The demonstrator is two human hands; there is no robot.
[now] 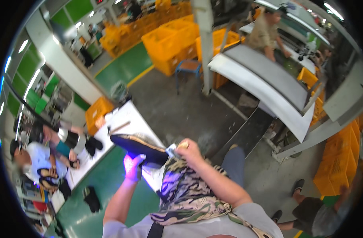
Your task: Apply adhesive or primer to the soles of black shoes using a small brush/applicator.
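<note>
My left hand (133, 166) grips a dark shoe (139, 148) from below, its thumb stretched along the side. Violet-blue light falls on that hand and on the shoe's lower side. A tan line runs along the shoe's upper edge, and the toe points to the left. My right hand (189, 152) is closed around a small brush-like tool (172, 150) with a yellowish handle. Its pale head meets the shoe's right end; whether it is truly a brush, I cannot tell. Below the tool hangs my camouflage apron (185, 186).
A white worktable (130, 113) carries a wooden-handled tool (121, 127). Two people work at the table's left. Dark shoes (91, 199) lie on the green floor. Yellow crates (169, 39) stand behind; a grey-topped conveyor (265, 71) is at right. Another person stands at lower right.
</note>
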